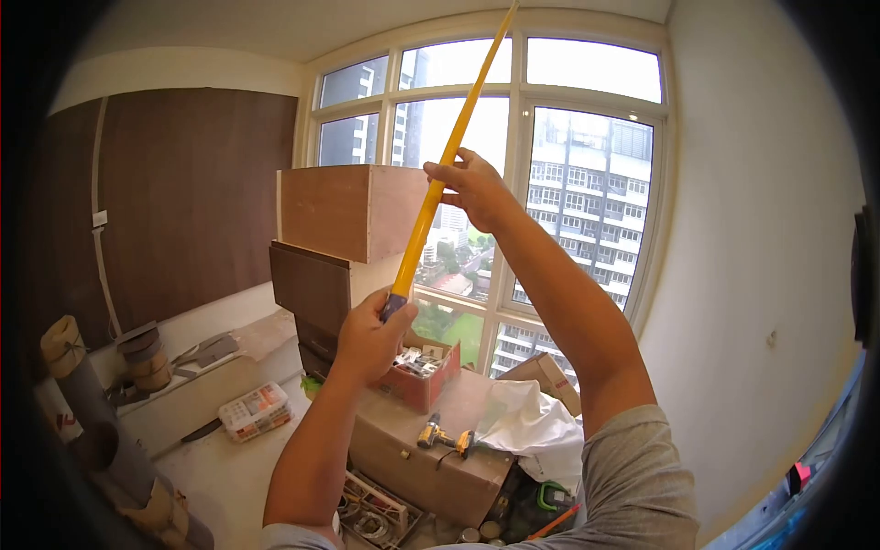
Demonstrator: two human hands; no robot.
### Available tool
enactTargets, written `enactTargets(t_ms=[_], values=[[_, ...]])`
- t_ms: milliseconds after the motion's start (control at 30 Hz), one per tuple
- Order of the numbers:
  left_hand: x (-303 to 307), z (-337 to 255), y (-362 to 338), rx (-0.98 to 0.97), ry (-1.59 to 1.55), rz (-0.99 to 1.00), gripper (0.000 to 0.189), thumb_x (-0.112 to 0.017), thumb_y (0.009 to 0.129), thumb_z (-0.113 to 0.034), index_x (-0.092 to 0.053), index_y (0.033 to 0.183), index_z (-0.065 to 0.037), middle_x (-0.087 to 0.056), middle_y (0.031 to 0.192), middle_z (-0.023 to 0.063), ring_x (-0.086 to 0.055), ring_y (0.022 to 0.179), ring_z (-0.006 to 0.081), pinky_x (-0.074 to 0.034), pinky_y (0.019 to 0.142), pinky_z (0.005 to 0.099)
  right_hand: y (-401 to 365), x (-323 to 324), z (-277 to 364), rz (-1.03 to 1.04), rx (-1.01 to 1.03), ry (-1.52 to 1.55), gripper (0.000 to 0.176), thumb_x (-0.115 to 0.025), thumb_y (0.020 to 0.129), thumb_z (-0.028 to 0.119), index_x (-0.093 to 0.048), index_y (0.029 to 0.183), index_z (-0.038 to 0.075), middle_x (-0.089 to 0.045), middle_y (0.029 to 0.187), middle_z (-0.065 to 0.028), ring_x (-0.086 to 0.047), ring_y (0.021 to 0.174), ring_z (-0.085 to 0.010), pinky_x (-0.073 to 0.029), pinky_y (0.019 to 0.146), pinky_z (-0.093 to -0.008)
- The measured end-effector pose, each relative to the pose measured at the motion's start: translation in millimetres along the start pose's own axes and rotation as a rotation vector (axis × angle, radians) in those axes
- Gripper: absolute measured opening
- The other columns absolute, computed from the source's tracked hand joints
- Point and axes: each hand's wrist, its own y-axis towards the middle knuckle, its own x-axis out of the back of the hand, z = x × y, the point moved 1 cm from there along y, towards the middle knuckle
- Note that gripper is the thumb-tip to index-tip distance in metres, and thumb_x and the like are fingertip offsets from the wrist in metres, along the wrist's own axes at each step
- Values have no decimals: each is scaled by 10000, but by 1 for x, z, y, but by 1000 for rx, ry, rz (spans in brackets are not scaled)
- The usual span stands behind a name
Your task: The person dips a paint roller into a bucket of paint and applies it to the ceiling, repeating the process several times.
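A long, glossy yellow pole [466, 110] slants up from my hands, narrowing toward the ceiling above the window. My left hand [368, 337] is closed around its dark blue lower end, low in front of the stacked boxes. Higher along the shaft, my right hand [469, 191] grips the pole between thumb and fingers, with the window behind it. Below and just right of my left hand, a red open box [434, 389] full of small items stands on a brown chest [412, 451].
A yellow-black cordless drill [433, 431] and a white sheet [527, 423] lie on the chest. At the left are a clear organizer case [256, 412] and tall dark rolls [101, 431]. A wooden box [325, 209] rises before the window; a wall [761, 229] bounds the right.
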Motion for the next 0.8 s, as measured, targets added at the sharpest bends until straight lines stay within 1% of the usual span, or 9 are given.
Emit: enactTargets(t_ms=[133, 367, 467, 533, 600, 667, 700, 733, 800], values=[[37, -21, -71, 31, -24, -38, 382, -692, 935, -226, -625, 1242, -10, -541, 669, -28, -491, 532, 40, -410, 495, 222, -49, -53, 39, 68, 21, 9, 892, -815, 824, 299, -315, 1428, -128, -548, 1174, -208, -584, 1134, -287, -516, 994, -407], [96, -74, -189, -1, -44, -29, 439, -699, 943, -247, -587, 1300, -17, -547, 716, -35, -497, 558, 35, -417, 506, 204, -132, -142, 114, 124, 46, 57, 963, -817, 820, 293, -247, 1478, -118, -506, 1234, -219, -580, 1163, -292, -503, 1019, -393], [117, -99, -231, 27, -83, -20, 421, -688, 956, -249, -582, 1296, -25, -538, 721, -37, -484, 552, 33, -404, 497, 198, -161, -172, 144, 152, 50, 112, 966, -807, 833, 283, -223, 1498, -104, -505, 1248, -217, -585, 1159, -290, -510, 1010, -399], [129, -107, -260, 59, -151, -22, 380, -672, 970, -235, -582, 1281, -39, -528, 723, -31, -467, 534, 38, -379, 474, 192, -171, -187, 146, 119, 36, 159, 949, -783, 863, 260, -184, 1513, -84, -519, 1273, -222, -604, 1144, -291, -535, 961, -418], [143, -106, -304, 90, -42, -76, 365, -671, 972, -248, -590, 1261, -41, -527, 738, -45, -476, 566, 36, -398, 505, 198, -183, -204, 156, 147, 17, 179, 930, -774, 872, 252, -185, 1511, -79, -545, 1246, -211, -623, 1135, -288, -542, 943, -417], [157, -100, -359, 130, 77, -131, 356, -671, 972, -257, -599, 1244, -40, -535, 746, -49, -486, 582, 33, -416, 530, 202, -192, -218, 164, 160, 9, 161, 856, -752, 893, 246, -228, 1489, -76, -566, 1215, -197, -642, 1118, -288, -549, 932, -419], [170, -84, -392, 80, 288, -162, 351, -674, 968, -258, -609, 1235, -39, -542, 754, -54, -498, 600, 29, -433, 563, 206, -193, -223, 161, 180, 6, 215, 811, -732, 909, 239, -245, 1479, -72, -563, 1221, -193, -645, 1120, -291, -553, 928, -420], [174, -88, -426, 148, 408, -224, 341, -683, 953, -225, -615, 1232, -40, -543, 755, -43, -494, 623, 41, -439, 591, 223, -196, -228, 156, 194, 2, 269, 765, -712, 926, 232, -262, 1468, -68, -561, 1227, -190, -648, 1121, -293, -556, 924, -421], [190, -68, -503, 238, 502, -296, 357, -693, 933, -187, -610, 1248, -39, -539, 752, -31, -488, 658, 64, -440, 626, 245, -207, -242, 152, 211, -26, 285, 668, -670, 956, 209, -302, 1442, -65, -562, 1232, -178, -647, 1133, -297, -561, 918, -422]])
